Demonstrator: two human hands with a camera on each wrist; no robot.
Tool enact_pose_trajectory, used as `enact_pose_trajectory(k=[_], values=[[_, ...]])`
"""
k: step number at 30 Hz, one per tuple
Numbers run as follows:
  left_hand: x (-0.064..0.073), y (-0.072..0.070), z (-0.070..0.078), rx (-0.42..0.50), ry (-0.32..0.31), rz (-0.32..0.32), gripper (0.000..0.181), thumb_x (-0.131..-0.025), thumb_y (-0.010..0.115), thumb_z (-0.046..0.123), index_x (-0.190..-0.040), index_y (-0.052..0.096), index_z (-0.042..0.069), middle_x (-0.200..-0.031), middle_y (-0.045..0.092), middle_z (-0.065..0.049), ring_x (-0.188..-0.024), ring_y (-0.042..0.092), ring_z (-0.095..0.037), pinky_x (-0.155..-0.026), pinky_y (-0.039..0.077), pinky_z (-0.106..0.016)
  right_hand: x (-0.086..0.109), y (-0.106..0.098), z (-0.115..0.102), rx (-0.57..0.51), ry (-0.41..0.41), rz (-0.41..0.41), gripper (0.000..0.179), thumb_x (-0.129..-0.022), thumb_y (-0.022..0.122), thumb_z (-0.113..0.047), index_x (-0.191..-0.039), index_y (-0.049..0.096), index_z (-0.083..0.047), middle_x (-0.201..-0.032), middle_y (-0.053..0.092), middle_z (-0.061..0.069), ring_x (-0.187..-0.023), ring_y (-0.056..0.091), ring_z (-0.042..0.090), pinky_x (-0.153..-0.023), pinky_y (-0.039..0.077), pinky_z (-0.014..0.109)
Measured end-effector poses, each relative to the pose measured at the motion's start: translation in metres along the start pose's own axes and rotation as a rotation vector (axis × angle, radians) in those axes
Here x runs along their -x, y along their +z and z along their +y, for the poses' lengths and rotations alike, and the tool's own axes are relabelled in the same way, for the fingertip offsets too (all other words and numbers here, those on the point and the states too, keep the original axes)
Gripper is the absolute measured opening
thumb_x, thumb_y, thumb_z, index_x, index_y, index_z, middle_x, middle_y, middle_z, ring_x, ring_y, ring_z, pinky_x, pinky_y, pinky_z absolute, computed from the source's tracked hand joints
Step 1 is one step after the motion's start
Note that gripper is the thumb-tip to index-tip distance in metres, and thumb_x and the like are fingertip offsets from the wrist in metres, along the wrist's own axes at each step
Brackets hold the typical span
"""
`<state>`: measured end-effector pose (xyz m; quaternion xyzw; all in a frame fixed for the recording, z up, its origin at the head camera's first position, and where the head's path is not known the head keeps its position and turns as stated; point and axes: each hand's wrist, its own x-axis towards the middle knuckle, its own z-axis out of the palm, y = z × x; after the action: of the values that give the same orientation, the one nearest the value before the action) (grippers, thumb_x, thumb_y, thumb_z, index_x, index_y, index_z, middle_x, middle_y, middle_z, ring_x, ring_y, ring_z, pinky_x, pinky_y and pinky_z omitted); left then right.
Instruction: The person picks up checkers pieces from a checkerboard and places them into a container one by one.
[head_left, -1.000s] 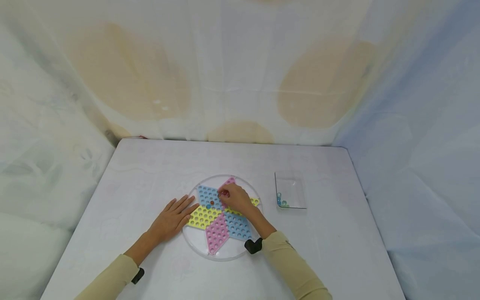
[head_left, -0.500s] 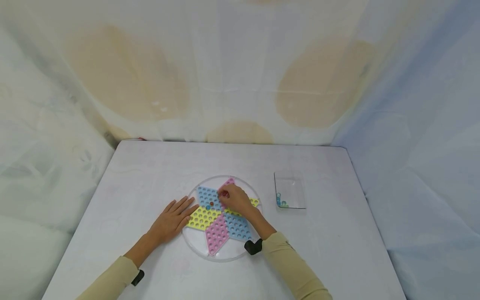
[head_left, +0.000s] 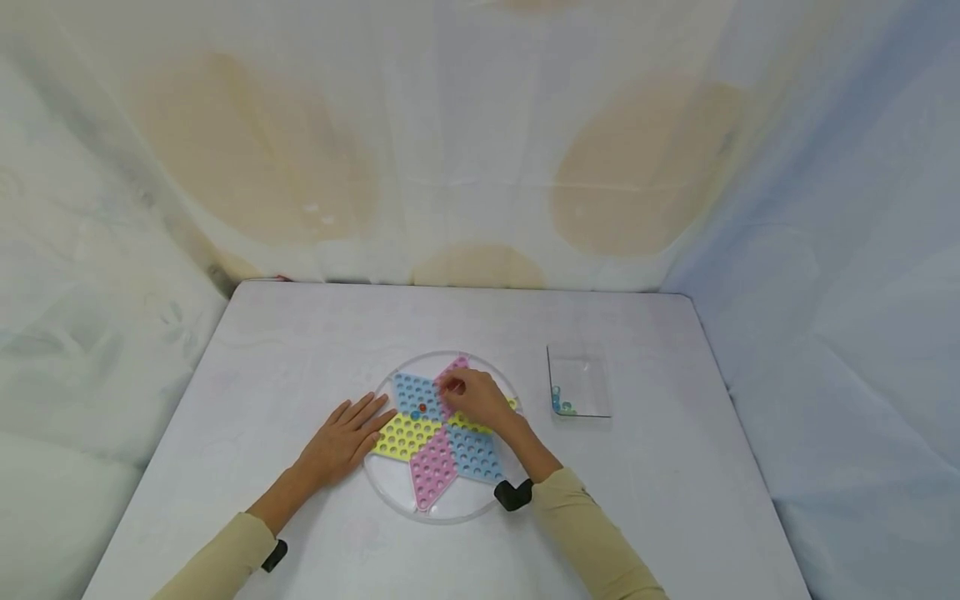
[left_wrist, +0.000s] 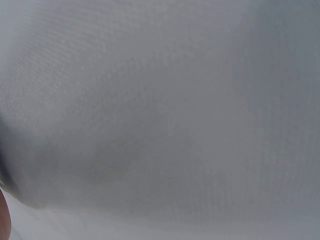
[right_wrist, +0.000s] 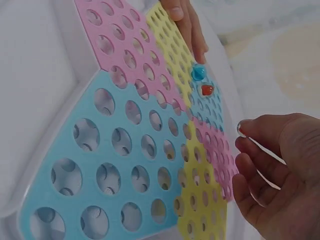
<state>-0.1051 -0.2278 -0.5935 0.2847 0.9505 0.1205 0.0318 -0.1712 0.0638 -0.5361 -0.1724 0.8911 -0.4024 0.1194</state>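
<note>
I have the left hand lying with fingers straight and spread, fingertips over the board's nine-to-ten o'clock edge. The right hand pinches a glassy marble between thumb and forefinger, near one o'clock of the board; the digits cover part of it, and I can't judge its height. The round board lies mid-surface, its star pink, yellow and blue. The right hand hides much of its pink and yellow sections from one to three o'clock in my head view. Toward ten o'clock from centre sit a blue marble and, just beside it, a red marble. Well apart, between two and three o'clock, a clear tray stands on the surface; the marbles in its seven o'clock corner are too small to count. Both sleeves run out of frame. My left wrist feed is mostly grey blur, with a sliver of skin at eight o'clock.
</note>
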Motion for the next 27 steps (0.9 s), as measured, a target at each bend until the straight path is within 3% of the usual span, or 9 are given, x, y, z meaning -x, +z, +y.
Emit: enact_pose_trajectory(k=[11, 27], values=[[-0.001, 0.000, -0.002, -0.009, -0.002, -0.002, 0.053, -0.105, 0.045, 0.036, -0.156, 0.038, 0.022, -0.164, 0.024, -0.003, -0.151, 0.014, -0.027, -0.119, 0.012, -0.052, 0.006, -0.022, 0.004, -0.046, -0.084, 0.040, 0.014, -0.095, 0.066, -0.007, -0.107, 0.071, -0.003, -0.095, 0.068, 0.002, -0.088, 0.063, 0.018, -0.079, 0.054, 0.030], [-0.001, 0.000, -0.001, -0.029, 0.000, -0.008, 0.053, -0.105, 0.045, 0.037, -0.156, 0.038, 0.022, -0.164, 0.024, -0.003, -0.151, 0.014, -0.027, -0.119, 0.012, -0.051, 0.010, -0.063, 0.010, -0.016, -0.087, 0.127, 0.018, -0.096, 0.067, -0.010, -0.112, 0.073, -0.006, -0.099, 0.071, 0.003, -0.087, 0.064, 0.018, -0.077, 0.055, 0.033]])
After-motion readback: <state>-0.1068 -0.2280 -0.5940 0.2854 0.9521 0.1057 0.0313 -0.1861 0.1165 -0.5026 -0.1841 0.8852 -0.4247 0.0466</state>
